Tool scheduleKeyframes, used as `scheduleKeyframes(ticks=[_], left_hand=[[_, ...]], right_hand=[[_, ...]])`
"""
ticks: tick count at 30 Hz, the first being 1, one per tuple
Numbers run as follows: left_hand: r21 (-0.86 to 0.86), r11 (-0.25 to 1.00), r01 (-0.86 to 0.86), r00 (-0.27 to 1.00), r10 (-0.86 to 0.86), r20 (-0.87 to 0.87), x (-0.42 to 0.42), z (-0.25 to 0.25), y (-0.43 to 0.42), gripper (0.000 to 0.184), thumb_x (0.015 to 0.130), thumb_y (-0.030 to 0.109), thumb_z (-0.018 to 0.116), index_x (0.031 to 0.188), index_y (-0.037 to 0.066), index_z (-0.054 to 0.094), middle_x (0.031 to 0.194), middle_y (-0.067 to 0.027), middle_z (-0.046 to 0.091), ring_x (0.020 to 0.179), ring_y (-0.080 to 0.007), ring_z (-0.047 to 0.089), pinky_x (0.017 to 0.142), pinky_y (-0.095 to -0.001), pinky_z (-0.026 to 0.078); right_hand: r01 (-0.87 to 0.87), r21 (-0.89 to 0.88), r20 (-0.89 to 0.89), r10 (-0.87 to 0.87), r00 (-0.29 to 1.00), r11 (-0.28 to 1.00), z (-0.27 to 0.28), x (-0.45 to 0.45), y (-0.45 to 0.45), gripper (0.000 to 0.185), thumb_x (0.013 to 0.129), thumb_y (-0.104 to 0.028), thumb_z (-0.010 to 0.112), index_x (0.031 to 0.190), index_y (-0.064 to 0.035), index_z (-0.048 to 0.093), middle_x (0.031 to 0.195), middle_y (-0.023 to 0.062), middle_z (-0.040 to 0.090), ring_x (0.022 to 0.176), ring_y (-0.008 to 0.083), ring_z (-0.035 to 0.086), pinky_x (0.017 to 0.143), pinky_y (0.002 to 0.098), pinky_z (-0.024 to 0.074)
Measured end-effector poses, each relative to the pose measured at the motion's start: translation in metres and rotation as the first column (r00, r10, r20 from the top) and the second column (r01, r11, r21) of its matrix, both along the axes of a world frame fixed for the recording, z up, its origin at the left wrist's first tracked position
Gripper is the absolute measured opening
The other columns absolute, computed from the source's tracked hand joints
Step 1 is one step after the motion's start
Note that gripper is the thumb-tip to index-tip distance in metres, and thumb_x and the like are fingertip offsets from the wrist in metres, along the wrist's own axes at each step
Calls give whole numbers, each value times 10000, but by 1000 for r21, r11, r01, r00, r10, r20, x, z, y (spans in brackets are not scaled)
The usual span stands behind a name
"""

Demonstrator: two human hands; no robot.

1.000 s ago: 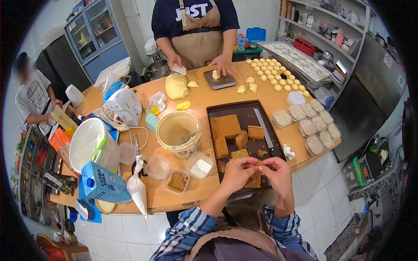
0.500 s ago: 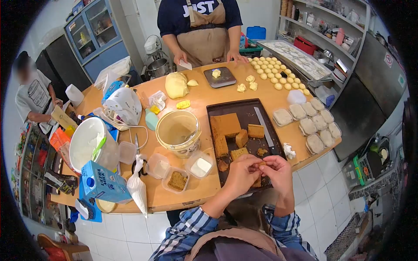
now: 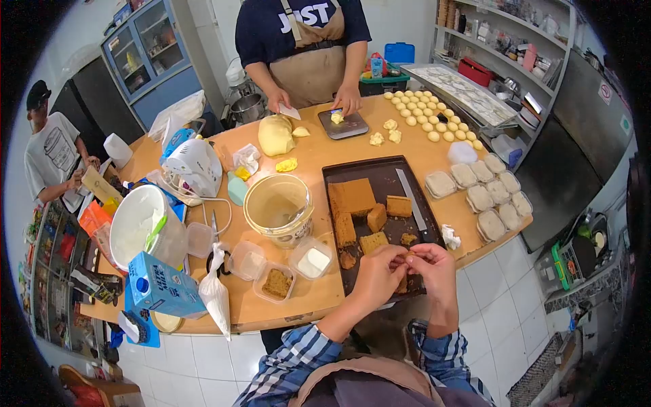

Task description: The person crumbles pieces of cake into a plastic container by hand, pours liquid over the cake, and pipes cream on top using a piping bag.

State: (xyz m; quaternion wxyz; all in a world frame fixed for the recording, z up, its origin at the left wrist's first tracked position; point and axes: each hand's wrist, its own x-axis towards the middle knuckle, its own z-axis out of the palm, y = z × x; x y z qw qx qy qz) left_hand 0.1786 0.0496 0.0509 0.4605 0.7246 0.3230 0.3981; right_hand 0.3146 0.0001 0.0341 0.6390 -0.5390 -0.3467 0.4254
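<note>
Small brown crumbly cake piece is pinched between our left hand and right hand, fingertips nearly meeting, neither hand nearer. It's over the near end of the dark rectangular metal baking tray. Fingers mostly cover it; we can't tell its long axis. Larger tan-brown cake block lies beyond, leftward, nearer our left.

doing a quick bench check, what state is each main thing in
left hand: pinching a small bit
right hand: pinching the small bit too
cake: partly cut
tray: holding the cake
knife: lying on the tray
tall tub: open
white tub: open
small box: open, cake inside
milk carton: cap on
piping bag: filled
dough: one large lump
dough balls: round, in rows
</note>
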Motion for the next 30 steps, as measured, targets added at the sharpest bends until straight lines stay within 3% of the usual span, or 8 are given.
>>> scheduleKeyframes(ticks=[20, 30], left_hand=[[33, 998, -47, 998, 48, -39, 2, -15, 16, 193, 757, -47, 629, 949, -25, 636, 875, -148, 637, 788, -204, 662, 682, -286, 537], [155, 984, -89, 992, 102, -77, 2, -12, 18, 204, 727, -27, 643, 930, -1, 644, 835, -144, 626, 734, -238, 639, 620, -307, 508]], right_hand=[[-98, -35, -61, 96, 993, 995, -11, 6, 23, 164, 774, -1, 680, 926, 19, 622, 835, 81, 655, 725, 120, 624, 623, 243, 541], [-88, -46, -54, 85, 995, 995, -16, 8, 25, 229, 757, 8, 689, 975, 35, 625, 858, 84, 654, 748, 119, 616, 646, 235, 509]])
